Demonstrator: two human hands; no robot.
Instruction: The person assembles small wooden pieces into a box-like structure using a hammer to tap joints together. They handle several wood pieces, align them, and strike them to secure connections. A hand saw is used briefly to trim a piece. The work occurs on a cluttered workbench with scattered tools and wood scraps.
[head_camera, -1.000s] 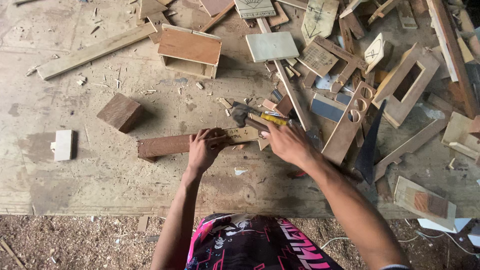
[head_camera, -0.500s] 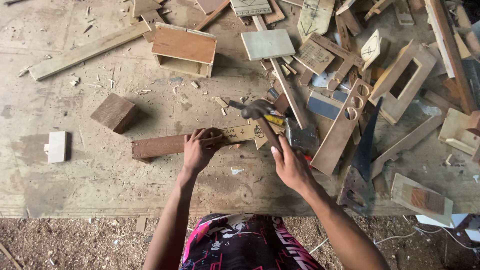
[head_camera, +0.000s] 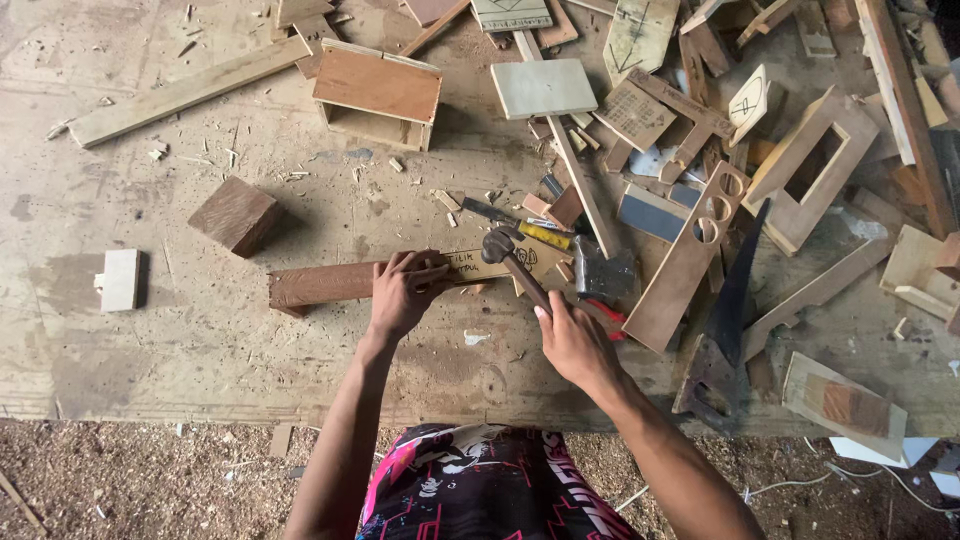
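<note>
Head view, workbench (head_camera: 200, 330): a worn, dusty board top strewn with chips; sawdust-covered ground lies along its 6 o'clock edge.
Head view, wooden strip (head_camera: 330, 283): a long brown bar lying level across the middle of the bench, with a paler, written-on piece continuing toward 3 o'clock.
Head view, left hand (head_camera: 402, 292): palm down on the strip, fingers spread and pressing on its top; the thumb reaches toward 3 o'clock along the pale piece. It pins rather than wraps.
Head view, right hand (head_camera: 572, 342): fingers curled tight round the lower end of the hammer handle, at 4 o'clock from the left hand.
Head view, hammer (head_camera: 510, 258): the handle slants up toward 11 o'clock from the fist; the dark head is over the pale piece, just beside the left thumb. Contact cannot be told.
Head view, surroundings: a dark wood block (head_camera: 236, 214) at 10 o'clock of the strip; a small pale block (head_camera: 120, 279) at 9 o'clock; an open-sided box (head_camera: 378, 94) at 12 o'clock; a long batten (head_camera: 190, 90) at 11 o'clock.
Head view, crowding: a yellow-and-black tool (head_camera: 530, 229) and a slat with three round holes (head_camera: 690, 255) lie close at 2 o'clock of the right hand; a handsaw (head_camera: 722, 330) lies at 3 o'clock amid piled offcuts.
</note>
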